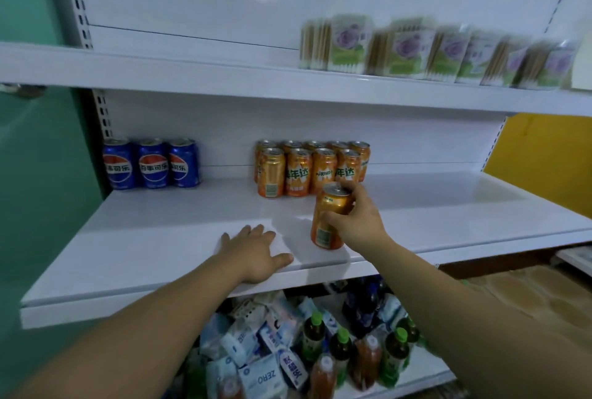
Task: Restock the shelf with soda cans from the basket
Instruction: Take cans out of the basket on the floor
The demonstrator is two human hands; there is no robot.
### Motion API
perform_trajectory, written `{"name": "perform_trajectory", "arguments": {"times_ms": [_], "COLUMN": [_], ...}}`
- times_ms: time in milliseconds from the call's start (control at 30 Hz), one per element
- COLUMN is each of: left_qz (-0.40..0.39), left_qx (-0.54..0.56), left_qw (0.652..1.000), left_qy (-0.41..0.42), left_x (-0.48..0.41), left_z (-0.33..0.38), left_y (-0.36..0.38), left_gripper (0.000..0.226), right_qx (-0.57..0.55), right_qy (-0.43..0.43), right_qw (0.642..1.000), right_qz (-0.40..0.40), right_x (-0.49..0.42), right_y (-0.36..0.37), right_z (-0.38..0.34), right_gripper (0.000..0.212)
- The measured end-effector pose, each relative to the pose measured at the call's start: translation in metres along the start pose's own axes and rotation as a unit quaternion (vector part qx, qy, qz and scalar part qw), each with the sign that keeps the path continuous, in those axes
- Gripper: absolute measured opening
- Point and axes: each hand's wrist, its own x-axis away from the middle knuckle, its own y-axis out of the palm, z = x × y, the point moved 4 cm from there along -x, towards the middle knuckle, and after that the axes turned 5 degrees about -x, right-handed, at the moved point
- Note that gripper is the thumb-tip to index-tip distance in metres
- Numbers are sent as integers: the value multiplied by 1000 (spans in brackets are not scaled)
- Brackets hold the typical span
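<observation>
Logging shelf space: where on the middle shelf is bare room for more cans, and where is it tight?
Bare: gap between the blue Pepsi cans and the orange Mirinda cans; the front strip left of the left hand; the stretch right of the Mirinda block. Tight: before the Mirinda cans, where the right hand holds an orange can.
</observation>
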Motion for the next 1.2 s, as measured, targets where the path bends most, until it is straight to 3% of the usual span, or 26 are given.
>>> {"name": "perform_trajectory", "arguments": {"times_ms": [433,900,1067,1200], "left_qz": [13,8,-1,0], "left_qx": [4,-2,8,7], "left_qw": [1000,1000,1000,1000], "left_qy": [4,-5,-3,-9], "left_x": [-39,-40,-40,-41], "left_z": [29,28,28,29], "left_y": [13,17,17,17], "left_gripper": [82,79,106,81], "right_qx": [133,135,112,74], "right_qy": [0,10,-1,19], "right_qw": [988,986,989,995], "right_qz": [80,98,96,72], "right_x": [-104,-191,-206,-207], "right_y": [-72,-69,-61,-57], "right_z": [56,89,94,88], "right_gripper": [68,80,78,82]}}
